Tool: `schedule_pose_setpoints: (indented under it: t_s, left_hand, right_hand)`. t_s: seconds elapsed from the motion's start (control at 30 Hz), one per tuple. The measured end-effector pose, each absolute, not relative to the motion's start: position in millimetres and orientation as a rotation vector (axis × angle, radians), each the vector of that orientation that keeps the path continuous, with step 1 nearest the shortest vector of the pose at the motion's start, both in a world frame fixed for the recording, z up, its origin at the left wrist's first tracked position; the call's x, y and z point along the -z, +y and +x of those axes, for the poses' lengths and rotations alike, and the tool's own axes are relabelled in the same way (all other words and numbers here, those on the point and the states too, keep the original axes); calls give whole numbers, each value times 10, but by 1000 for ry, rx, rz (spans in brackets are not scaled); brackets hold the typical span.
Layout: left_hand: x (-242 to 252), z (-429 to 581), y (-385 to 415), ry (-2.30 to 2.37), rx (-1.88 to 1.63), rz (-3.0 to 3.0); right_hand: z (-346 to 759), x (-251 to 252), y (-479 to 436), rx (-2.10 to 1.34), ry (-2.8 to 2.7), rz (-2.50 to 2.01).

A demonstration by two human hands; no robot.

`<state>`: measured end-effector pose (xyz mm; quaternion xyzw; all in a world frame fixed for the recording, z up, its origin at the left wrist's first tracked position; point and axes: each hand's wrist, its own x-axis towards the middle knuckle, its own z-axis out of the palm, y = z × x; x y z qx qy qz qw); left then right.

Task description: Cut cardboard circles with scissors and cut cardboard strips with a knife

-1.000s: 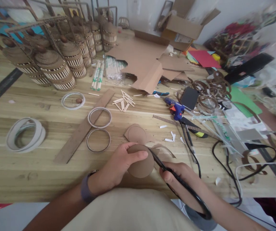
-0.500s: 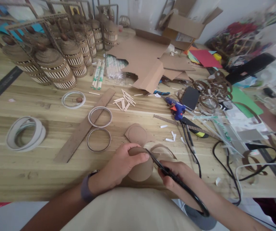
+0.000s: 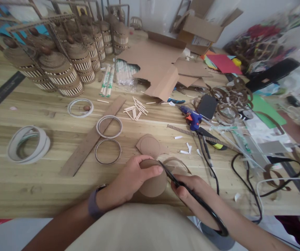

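Observation:
A round cardboard disc [image 3: 154,184] is pinched in my left hand [image 3: 131,177], thumb on top and fingers beneath. My right hand [image 3: 194,191] is closed around black-handled scissors [image 3: 199,201]. Their blades lie along the disc's upper right edge, close to my left thumb. Just beyond my hands lies a cardboard scrap [image 3: 150,144] with a circle drawn on it. A thin curved cardboard offcut [image 3: 178,164] rests on the table behind the scissors. To the left sit two rings, a pale ring [image 3: 97,127] on a cardboard strip [image 3: 87,150] and a thinner ring [image 3: 95,153].
Several lantern-like cardboard models [image 3: 58,71] crowd the back left. A blue glue gun [image 3: 193,120] with a black cable lies right of centre, near curled cardboard strips [image 3: 227,109]. Short wooden sticks [image 3: 135,109] and large cardboard sheets [image 3: 155,59] lie further back. Tape rolls [image 3: 14,146] stand at left.
Hardly anything differs. Both hands keep their places on the disc and the scissors, and the view has shifted very slightly.

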<state>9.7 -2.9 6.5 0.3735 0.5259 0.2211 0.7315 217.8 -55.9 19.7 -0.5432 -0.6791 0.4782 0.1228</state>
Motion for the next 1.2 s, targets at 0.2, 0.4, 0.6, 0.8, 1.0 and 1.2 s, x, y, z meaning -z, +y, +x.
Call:
schedule_pose_setpoints:
  t_s: [0.2,0.4,0.6,0.8,1.0,1.2]
  left_hand:
    - [-65,96,-23,1128,-483,822]
    - [-75,88,-19,1094,-457,821]
    - [-100,80,-16,1180,-407,816]
    - [-102,61,-29,1197,-386,850]
    - [-122,56,-25,1127,-385,878]
    - [-108,47,-26,1141,-378,893]
  right_hand:
    - [2173,-209,-578,-1409,-1972,-1559]
    - [2188,-193,-595,-1417,-1983,-1598]
    - [2207,-223,-591,-1467,-1982,-1598]
    - [2220,-248,-599,-1484,-1986,-1576]
    - [2251,-245,-617,-1494,-1995,-1543]
    - [2245,-226,-616,-1458,-2014,-1524]
